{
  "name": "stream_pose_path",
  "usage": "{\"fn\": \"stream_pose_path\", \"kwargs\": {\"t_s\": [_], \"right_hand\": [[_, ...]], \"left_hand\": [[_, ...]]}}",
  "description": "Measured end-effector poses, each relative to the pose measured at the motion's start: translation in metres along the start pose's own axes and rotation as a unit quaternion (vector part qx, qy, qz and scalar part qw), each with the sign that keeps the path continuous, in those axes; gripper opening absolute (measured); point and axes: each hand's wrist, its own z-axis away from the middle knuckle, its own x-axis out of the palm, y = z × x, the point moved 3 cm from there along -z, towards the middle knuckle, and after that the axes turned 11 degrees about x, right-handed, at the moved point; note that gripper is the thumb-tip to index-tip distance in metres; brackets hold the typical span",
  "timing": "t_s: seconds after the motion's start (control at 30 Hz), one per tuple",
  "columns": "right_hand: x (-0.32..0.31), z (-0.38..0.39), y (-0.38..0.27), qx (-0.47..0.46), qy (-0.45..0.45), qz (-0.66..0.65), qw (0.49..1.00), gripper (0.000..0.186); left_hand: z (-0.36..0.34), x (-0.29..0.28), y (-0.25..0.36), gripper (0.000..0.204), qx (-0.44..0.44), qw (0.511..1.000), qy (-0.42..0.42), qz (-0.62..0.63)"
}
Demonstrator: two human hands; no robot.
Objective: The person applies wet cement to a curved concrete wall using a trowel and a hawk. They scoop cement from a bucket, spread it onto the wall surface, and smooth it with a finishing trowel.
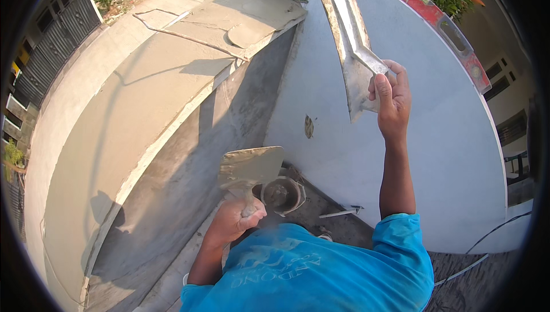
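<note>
My left hand (232,220), in front of my chest, is wrapped round the handle of a trowel (255,163). Its broad blade points away from me and is coated with grey mortar. Raised on the right, my right hand (393,97) grips a long plastering float (342,25) by its metal handle, thumb on top. The float is tilted upward, its far end cut off by the frame's upper edge, and mortar smears its face. Neither tool touches the wet mortar surface (143,88) on top of the low wall at the left.
A bucket (301,196) with mortar in it stands below the trowel. A bent rod (172,36) lies across the ledge. At the right rises a white wall (447,123) with a red spirit level (412,2) along its top edge. A pale stick (338,213) lies near the wall's foot.
</note>
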Motion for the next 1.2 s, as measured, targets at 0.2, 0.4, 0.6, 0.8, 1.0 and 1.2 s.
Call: {"fn": "stream_pose_path", "kwargs": {"t_s": [0.2,0.4,0.6,0.8,1.0,1.2], "right_hand": [[0.065,-0.087,-0.046,-0.089,-0.027,0.428,0.899,0.042],[0.151,-0.079,-0.053,-0.138,-0.102,0.420,0.891,0.045],[0.157,-0.114,-0.046,-0.128,-0.080,0.474,0.868,0.050],[0.151,-0.156,-0.040,-0.090,-0.023,0.469,0.879,0.034],[0.155,-0.214,-0.001,-0.098,-0.054,0.487,0.866,0.038],[0.153,-0.280,0.070,-0.142,-0.148,0.473,0.857,0.041]], "left_hand": [[0.087,-0.047,-0.042,0.021,-0.131,0.964,0.143,-0.183],[0.131,-0.038,-0.058,0.025,-0.239,0.941,0.193,-0.144],[0.140,-0.037,-0.066,0.026,-0.242,0.941,0.199,-0.132],[0.148,-0.037,-0.071,0.022,-0.237,0.937,0.229,-0.119],[0.164,-0.033,-0.079,0.022,-0.246,0.928,0.246,-0.134],[0.175,-0.032,-0.091,0.022,-0.235,0.928,0.265,-0.114]]}}
